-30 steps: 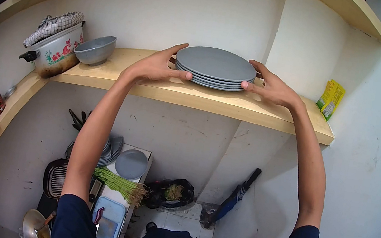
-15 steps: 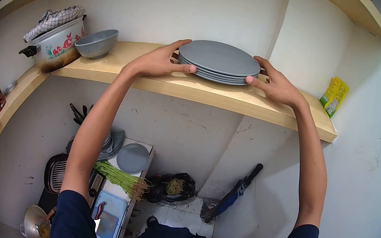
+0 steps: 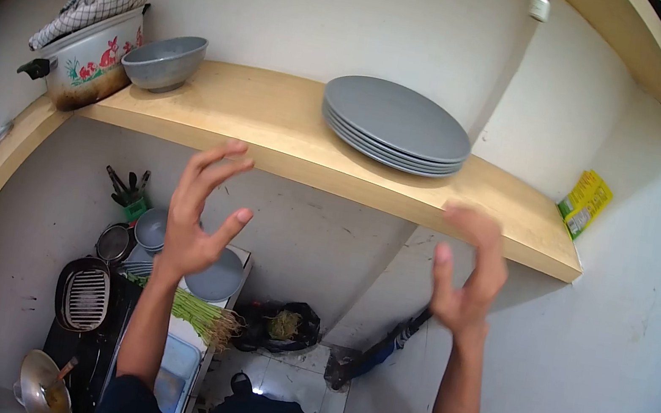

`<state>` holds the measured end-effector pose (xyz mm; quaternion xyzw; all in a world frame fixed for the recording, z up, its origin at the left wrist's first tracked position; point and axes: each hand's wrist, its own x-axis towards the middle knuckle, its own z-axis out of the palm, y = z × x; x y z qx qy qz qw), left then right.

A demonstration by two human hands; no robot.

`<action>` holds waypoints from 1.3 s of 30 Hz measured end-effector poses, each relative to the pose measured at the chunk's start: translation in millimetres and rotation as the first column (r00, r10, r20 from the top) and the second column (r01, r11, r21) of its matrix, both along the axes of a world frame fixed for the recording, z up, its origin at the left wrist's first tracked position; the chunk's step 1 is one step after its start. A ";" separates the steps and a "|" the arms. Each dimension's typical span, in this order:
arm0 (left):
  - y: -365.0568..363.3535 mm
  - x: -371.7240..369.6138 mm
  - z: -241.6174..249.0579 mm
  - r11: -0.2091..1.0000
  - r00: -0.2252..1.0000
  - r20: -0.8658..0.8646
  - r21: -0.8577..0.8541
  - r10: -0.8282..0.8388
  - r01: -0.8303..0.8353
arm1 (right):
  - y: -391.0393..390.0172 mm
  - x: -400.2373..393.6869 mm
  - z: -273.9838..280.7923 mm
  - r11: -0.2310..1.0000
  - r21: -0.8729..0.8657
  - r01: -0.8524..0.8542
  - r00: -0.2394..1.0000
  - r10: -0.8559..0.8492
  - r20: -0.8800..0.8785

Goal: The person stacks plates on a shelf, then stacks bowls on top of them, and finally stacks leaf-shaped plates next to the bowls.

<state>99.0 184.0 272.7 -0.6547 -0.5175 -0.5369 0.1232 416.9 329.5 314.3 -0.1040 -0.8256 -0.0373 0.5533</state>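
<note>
A stack of several grey plates (image 3: 397, 120) rests on the light wooden shelf (image 3: 269, 103), right of its middle. Both hands are apart from it, in the air below and in front of the shelf edge. My left hand (image 3: 204, 209) has its fingers curved and spread, with nothing between fingers and thumb. Lower right of the plates, my right hand (image 3: 470, 270) is likewise open and empty, its fingertips slightly blurred near the shelf's front edge. A grey bowl (image 3: 163, 63) sits on the shelf to the left.
A pot (image 3: 95, 64) with a checked cloth (image 3: 90, 17) stands at the shelf's left corner. A yellow packet (image 3: 585, 203) leans at the right wall. Below are a grill pan (image 3: 84, 294), green vegetables (image 3: 203, 316), a blue tray (image 3: 176, 371) and an umbrella (image 3: 376, 359).
Both hands have let go of the plate stack and drawn back and down from it. The stack stays on the shelf. The camera view has shifted and tilted a little.
</note>
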 end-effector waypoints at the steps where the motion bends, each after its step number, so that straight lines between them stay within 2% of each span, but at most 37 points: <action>1: -4.1 -2.3 -21.0 1.000 0.993 0.117 0.014 0.009 -0.011 | -5.3 -8.1 -12.7 0.999 -0.019 -0.038 0.997 0.039 0.063; 2: -7.7 -6.4 -41.7 0.999 0.972 0.233 0.028 0.021 -0.028 | -7.6 -16.7 -25.6 0.996 -0.041 -0.080 0.988 0.084 0.126; 5: -18.3 -27.4 -104.3 0.999 0.859 0.511 -0.033 0.044 -0.031 | 0.3 -46.3 -75.4 0.899 -0.400 -0.177 0.925 0.291 0.245; 8: -36.3 -53.9 -172.9 0.986 0.711 0.687 -0.158 0.153 -0.059 | 16.5 -80.3 -136.7 0.797 -0.596 -0.103 0.843 0.387 0.373; 11: -53.8 -77.3 -283.5 0.966 0.294 0.925 -0.257 0.241 0.018 | 33.0 -114.0 -210.3 0.712 -0.692 0.120 0.712 0.424 0.560; 14: -80.5 -81.2 -386.8 0.852 0.176 0.839 -0.523 0.516 -0.006 | 49.4 -143.4 -297.2 0.694 -0.707 0.139 0.556 0.536 0.635; 17: -105.3 -81.6 -438.0 0.854 0.096 0.854 -0.517 0.511 0.050 | 40.0 -180.0 -347.1 0.588 -0.794 0.153 0.466 0.666 0.583; 20: -120.7 -91.5 -454.0 0.829 0.084 0.836 -0.549 0.543 0.106 | 20.3 -222.0 -377.9 0.542 -0.818 0.192 0.404 0.716 0.569; 24: -117.2 -109.6 -443.3 0.840 0.052 0.845 -0.535 0.532 0.094 | -13.7 -272.4 -433.9 0.462 -0.868 0.183 0.507 0.712 0.486; 27: -110.8 -123.2 -460.8 0.830 0.102 0.834 -0.550 0.542 0.093 | -40.6 -304.7 -478.7 0.400 -0.892 0.211 0.511 0.733 0.450; 30: -106.6 -130.4 -473.2 0.764 0.237 0.762 -0.636 0.603 0.103 | -64.4 -327.0 -511.9 0.350 -0.911 0.218 0.481 0.773 0.412; 33: -99.3 -140.3 -504.3 0.731 0.318 0.711 -0.678 0.627 0.075 | -76.6 -341.4 -531.3 0.071 -0.983 0.169 0.573 0.804 0.157; 36: -89.5 -153.6 -522.5 0.718 0.375 0.670 -0.696 0.640 0.017 | -76.6 -347.0 -541.0 -0.378 -0.896 0.233 0.776 0.628 -0.063; 39: -79.2 -171.3 -528.9 0.715 0.406 0.649 -0.699 0.643 -0.013 | -57.1 -332.9 -604.9 -0.129 -0.968 0.215 0.799 0.593 0.099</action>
